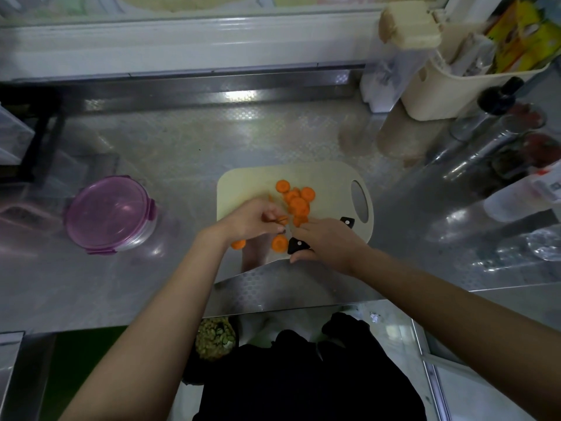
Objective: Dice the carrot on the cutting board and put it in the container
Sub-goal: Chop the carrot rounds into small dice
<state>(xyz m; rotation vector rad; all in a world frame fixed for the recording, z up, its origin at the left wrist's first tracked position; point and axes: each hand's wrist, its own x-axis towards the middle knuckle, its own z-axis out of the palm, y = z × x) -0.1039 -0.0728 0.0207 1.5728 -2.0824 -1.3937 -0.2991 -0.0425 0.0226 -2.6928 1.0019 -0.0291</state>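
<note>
Several orange carrot rounds wait at the cream cutting board's twelve o'clock. Left grip pinches one, right grip wraps the black-handled knife; tuck fingertips.

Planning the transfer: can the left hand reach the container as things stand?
Probably yes: the container sits left of the board, and nothing stands between it and the left hand. But its lid is on, and the hand pinches a carrot piece.

Orange carrot slices on a cream cutting board, purple-lidded container, embossed silver counter.
</note>
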